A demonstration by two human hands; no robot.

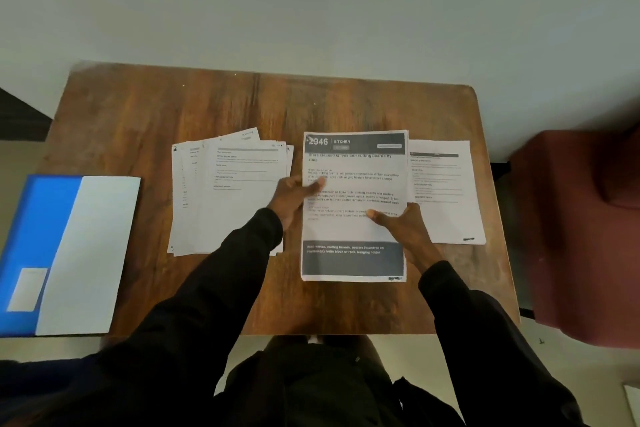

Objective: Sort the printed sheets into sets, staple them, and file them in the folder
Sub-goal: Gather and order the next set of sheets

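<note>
Head view: sorting is in hand. The left hand (294, 196) and right hand (407, 230) hold one sheet (353, 236) (headed KITCHEN), fingers pinching its side edges, between the pile (228, 204) and a lone sheet (446, 198). The folder (52, 246) waits at the bench (346, 104) edge. Next it likely needs laying on its matching set.

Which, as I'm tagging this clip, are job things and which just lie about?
Job: kitchen sheet, held by left hand and right hand; fanned stack; single sheet; blue folder.
Lying about: maroon seat; wooden table only bears the work.
</note>
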